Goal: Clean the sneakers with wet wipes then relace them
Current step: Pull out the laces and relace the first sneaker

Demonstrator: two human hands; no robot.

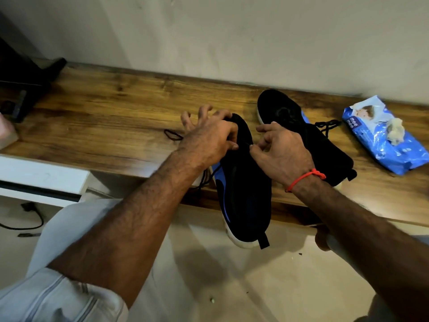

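A black sneaker [243, 196] with blue sides and a white sole lies on the wooden shelf [104, 117], its heel hanging over the front edge. My left hand [209, 138] grips its toe end, some fingers spread. My right hand [281, 149], with a red thread at the wrist, pinches the thin black lace [247, 143] over the upper. A loop of lace [173, 135] lies on the wood to the left. The second black sneaker [292, 119] rests behind my right hand, its lace [327, 125] trailing right.
A blue wet-wipes pack [383, 135] with a crumpled used wipe [395, 131] on top lies at the right end of the shelf. A dark object [25, 82] stands at the far left. Below are a white unit [41, 180], a cable [32, 217] and the pale floor.
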